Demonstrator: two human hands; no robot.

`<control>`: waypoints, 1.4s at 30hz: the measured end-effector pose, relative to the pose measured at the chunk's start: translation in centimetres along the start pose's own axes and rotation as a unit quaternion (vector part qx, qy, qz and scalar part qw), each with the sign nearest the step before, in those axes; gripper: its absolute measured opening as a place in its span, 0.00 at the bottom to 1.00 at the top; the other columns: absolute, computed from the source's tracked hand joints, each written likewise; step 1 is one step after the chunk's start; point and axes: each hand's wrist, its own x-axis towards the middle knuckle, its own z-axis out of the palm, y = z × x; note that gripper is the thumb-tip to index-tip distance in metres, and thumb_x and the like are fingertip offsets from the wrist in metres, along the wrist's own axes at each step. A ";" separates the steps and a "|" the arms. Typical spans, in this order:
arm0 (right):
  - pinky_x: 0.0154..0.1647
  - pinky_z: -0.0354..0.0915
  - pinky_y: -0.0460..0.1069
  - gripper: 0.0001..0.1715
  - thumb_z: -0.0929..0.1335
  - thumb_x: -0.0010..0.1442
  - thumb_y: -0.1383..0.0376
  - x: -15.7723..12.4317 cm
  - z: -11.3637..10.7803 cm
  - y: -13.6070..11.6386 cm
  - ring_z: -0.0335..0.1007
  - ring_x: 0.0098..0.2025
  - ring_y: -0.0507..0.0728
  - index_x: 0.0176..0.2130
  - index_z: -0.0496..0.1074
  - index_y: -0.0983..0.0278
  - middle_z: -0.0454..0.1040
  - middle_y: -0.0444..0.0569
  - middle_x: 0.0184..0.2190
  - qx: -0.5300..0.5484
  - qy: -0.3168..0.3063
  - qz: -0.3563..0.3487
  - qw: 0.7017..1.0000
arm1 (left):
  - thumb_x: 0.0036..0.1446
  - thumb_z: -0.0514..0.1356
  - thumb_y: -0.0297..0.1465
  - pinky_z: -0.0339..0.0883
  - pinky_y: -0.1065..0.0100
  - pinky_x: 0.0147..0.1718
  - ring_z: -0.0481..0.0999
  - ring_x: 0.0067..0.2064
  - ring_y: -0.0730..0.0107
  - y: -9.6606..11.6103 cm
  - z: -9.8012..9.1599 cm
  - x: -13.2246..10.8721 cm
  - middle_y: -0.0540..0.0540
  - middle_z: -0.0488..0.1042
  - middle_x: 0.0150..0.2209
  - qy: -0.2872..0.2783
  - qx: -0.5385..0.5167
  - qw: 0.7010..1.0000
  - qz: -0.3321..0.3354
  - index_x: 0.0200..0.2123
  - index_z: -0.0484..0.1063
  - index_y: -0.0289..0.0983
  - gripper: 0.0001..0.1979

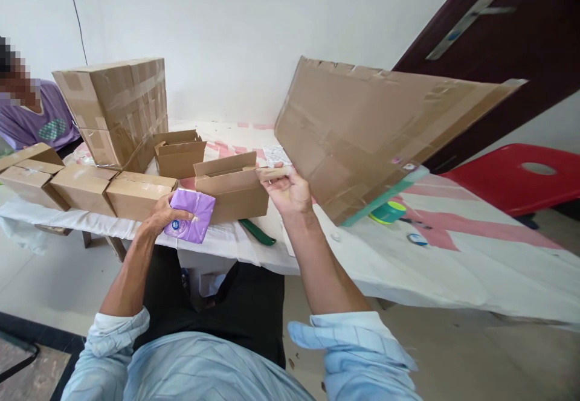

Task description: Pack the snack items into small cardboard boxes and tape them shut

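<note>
Both arms reach forward over the near edge of the worktop (457,274), light blue sleeves (362,352) pushed up to about the elbows. The left forearm slants up and inward, and the left hand (163,212) is wrapped round the edge of a purple pack (193,211), thumb lying across its upper face. The right forearm angles up and to the left; the right hand (290,194) is turned partly palm-up, its thumb and fingers pinching a cardboard flap (272,173) that looks like the end flap of an open box (238,198).

The purple pack sits in the left hand, to the left of the right hand and just in front of the open box's left end. Its broad face is turned up toward the head camera, with a blue-and-white mark near the lower left corner. The pack leans, far edge to the right; it is nearly square to the eye, so its long axis is hard to tell.

The open box lies between the hands, its long axis running left to right, roughly along the worktop's edge, with its upper flaps raised. A row of closed boxes (142,192) stands to its left, and a large cardboard sheet (357,129) leans at the right.
</note>
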 end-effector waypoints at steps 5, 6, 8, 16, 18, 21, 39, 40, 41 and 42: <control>0.53 0.79 0.63 0.17 0.78 0.59 0.55 -0.3 -0.1 0.7 0.77 0.41 0.58 0.33 0.70 0.57 0.77 0.45 0.36 -0.097 -0.070 -0.005 0.993 | 0.29 0.78 0.30 0.70 0.68 0.37 0.77 0.36 0.65 0.0 0.8 0.8 0.51 0.79 0.37 -0.012 0.025 0.998 0.064 0.50 0.80 0.37 0.37; 0.53 0.79 0.63 0.18 0.78 0.59 0.54 -0.4 0.1 0.7 0.77 0.41 0.58 0.32 0.69 0.58 0.77 0.45 0.36 -0.102 -0.073 0.000 0.992 | 0.29 0.78 0.30 0.69 0.68 0.36 0.77 0.36 0.65 0.1 0.9 1.0 0.51 0.79 0.37 -0.022 0.033 0.997 0.066 0.51 0.80 0.37 0.38; 0.52 0.79 0.63 0.19 0.79 0.57 0.55 -0.4 0.4 0.5 0.77 0.41 0.58 0.31 0.68 0.58 0.77 0.44 0.36 -0.106 -0.070 0.011 0.992 | 0.29 0.77 0.30 0.68 0.68 0.34 0.75 0.34 0.66 0.3 0.8 1.4 0.51 0.78 0.34 -0.041 0.037 0.997 0.054 0.49 0.80 0.36 0.37; 0.41 0.80 0.52 0.17 0.77 0.59 0.62 0.2 -0.2 -4.5 0.76 0.37 0.53 0.29 0.66 0.59 0.77 0.42 0.35 -0.073 0.019 -0.091 0.993 | 0.31 0.76 0.32 0.70 0.68 0.32 0.75 0.31 0.67 2.0 0.7 1.3 0.52 0.79 0.32 -0.009 0.060 0.996 0.057 0.43 0.81 0.36 0.29; 0.39 0.79 0.50 0.16 0.76 0.59 0.64 0.1 -0.6 -5.8 0.75 0.36 0.52 0.30 0.66 0.59 0.77 0.41 0.34 -0.058 0.041 -0.104 0.992 | 0.31 0.77 0.32 0.70 0.69 0.33 0.76 0.33 0.66 2.5 0.7 1.1 0.51 0.80 0.34 -0.008 0.074 0.995 0.065 0.45 0.82 0.36 0.31; 0.34 0.75 0.46 0.16 0.75 0.61 0.65 -0.5 -1.4 -8.2 0.71 0.30 0.50 0.29 0.64 0.59 0.72 0.40 0.29 -0.064 0.085 -0.141 0.984 | 0.32 0.77 0.33 0.71 0.68 0.34 0.77 0.35 0.64 2.8 0.7 1.0 0.51 0.81 0.35 -0.018 0.107 0.992 0.065 0.46 0.82 0.36 0.32; 0.34 0.61 0.50 0.13 0.69 0.55 0.57 -18.7 -13.9 -9.5 0.71 0.31 0.58 0.23 0.72 0.60 0.77 0.46 0.25 -0.727 -0.006 0.110 0.678 | 0.26 0.80 0.35 0.72 0.68 0.29 0.77 0.31 0.63 3.3 1.2 0.1 0.50 0.81 0.34 0.006 0.154 0.987 0.033 0.44 0.80 0.37 0.35; 0.35 0.61 0.50 0.10 0.69 0.54 0.58 -18.5 -14.0 -9.4 0.72 0.33 0.58 0.25 0.73 0.60 0.78 0.46 0.26 -0.730 -0.002 0.102 0.676 | 0.26 0.80 0.35 0.72 0.68 0.29 0.77 0.31 0.64 3.3 1.2 -0.1 0.51 0.81 0.33 0.007 0.146 0.989 0.030 0.44 0.80 0.37 0.35; 0.35 0.61 0.50 0.07 0.69 0.53 0.59 -18.3 -13.9 -9.2 0.72 0.33 0.58 0.27 0.74 0.59 0.78 0.46 0.27 -0.731 0.002 0.096 0.675 | 0.26 0.80 0.35 0.72 0.68 0.29 0.77 0.30 0.65 3.3 1.2 -0.3 0.51 0.80 0.32 0.007 0.135 0.990 0.026 0.44 0.80 0.37 0.35; 0.35 0.61 0.50 0.06 0.69 0.52 0.59 -18.2 -13.8 -9.0 0.72 0.32 0.58 0.30 0.74 0.59 0.78 0.46 0.28 -0.733 0.005 0.093 0.674 | 0.26 0.80 0.35 0.72 0.68 0.29 0.77 0.30 0.65 3.3 1.1 -0.5 0.51 0.80 0.32 0.007 0.123 0.992 0.021 0.44 0.80 0.37 0.35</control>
